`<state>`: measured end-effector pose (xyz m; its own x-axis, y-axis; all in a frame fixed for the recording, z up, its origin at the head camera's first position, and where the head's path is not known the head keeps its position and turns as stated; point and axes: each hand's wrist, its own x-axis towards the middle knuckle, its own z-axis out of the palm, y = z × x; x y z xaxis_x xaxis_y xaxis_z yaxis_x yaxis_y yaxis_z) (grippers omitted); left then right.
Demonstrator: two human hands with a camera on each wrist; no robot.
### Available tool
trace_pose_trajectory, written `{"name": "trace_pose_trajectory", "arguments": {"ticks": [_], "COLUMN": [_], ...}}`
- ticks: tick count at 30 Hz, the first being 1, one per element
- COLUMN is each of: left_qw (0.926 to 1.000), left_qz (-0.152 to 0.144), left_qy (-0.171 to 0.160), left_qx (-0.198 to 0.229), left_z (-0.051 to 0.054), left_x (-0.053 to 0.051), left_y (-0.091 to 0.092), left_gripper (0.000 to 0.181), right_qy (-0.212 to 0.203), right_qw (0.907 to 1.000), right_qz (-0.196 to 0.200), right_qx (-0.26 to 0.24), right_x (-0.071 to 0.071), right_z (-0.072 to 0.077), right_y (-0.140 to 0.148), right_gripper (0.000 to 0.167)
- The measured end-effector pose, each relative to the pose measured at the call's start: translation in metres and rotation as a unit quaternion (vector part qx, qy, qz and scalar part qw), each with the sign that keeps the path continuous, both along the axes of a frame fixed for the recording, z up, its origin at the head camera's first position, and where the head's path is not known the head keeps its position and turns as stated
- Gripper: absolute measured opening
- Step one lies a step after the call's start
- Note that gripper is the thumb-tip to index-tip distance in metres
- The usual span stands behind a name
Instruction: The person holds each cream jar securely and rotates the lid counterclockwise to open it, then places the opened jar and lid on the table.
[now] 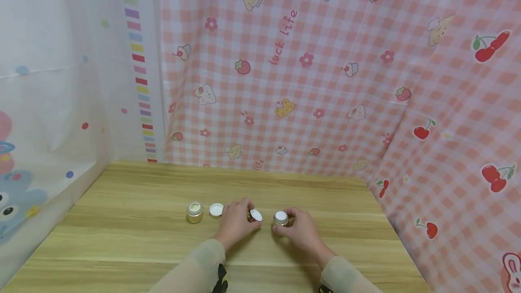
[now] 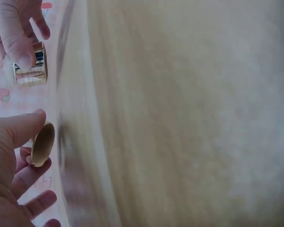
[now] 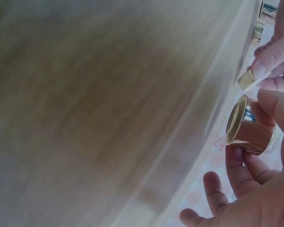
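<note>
My left hand (image 1: 235,221) pinches a small lid (image 1: 256,215), gold outside and white inside, tilted with its white side up. In the left wrist view the lid (image 2: 43,144) sits between thumb and fingers. A short distance to the right, my right hand (image 1: 302,229) grips a small gold cosmetic jar (image 1: 281,219) between thumb and fingers, its white top facing up. The right wrist view shows the shiny base of that jar (image 3: 237,120). Lid and jar are apart.
A second gold jar (image 1: 195,214), uncovered with a pale inside, stands left on the wooden table (image 1: 142,238). Between it and my left hand lies another lid (image 1: 216,210), white side up. Patterned cloth (image 1: 268,85) hangs behind and at both sides.
</note>
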<state>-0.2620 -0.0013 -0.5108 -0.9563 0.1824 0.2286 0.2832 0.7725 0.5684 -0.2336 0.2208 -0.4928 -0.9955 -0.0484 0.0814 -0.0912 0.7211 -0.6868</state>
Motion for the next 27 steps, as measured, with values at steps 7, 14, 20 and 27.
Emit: {"name": "trace_pose_trajectory", "arguments": {"ticks": [7,14,20,27], "left_qw": [1.0,1.0,0.9999,0.9999], "left_qz": [0.002,0.0,0.002,0.0], "left_qy": [-0.002,-0.005,-0.014,-0.011], "left_qx": [-0.005,-0.007,-0.003,-0.008], "left_z": [-0.0056,-0.0062,-0.0073,-0.008], "left_x": [-0.0007,0.0001,-0.0003,0.0001], "left_y": [-0.0026,-0.0031,-0.0019,-0.002], "left_gripper": [0.047,0.046,0.047,0.047], "right_qy": [0.005,0.012,0.01,0.0], "right_qw": [0.9998,0.9996,0.9993,0.9991], "right_qz": [-0.007,-0.004,0.004,-0.002], "right_qx": [0.016,0.025,0.034,0.042], "right_x": [-0.0006,0.0005,0.0011,0.0001], "right_z": [-0.0028,-0.0022,-0.0023,-0.0036], "right_y": [-0.0004,-0.0008,-0.001,-0.0018], "right_gripper": [0.049,0.047,0.047,0.047]}}
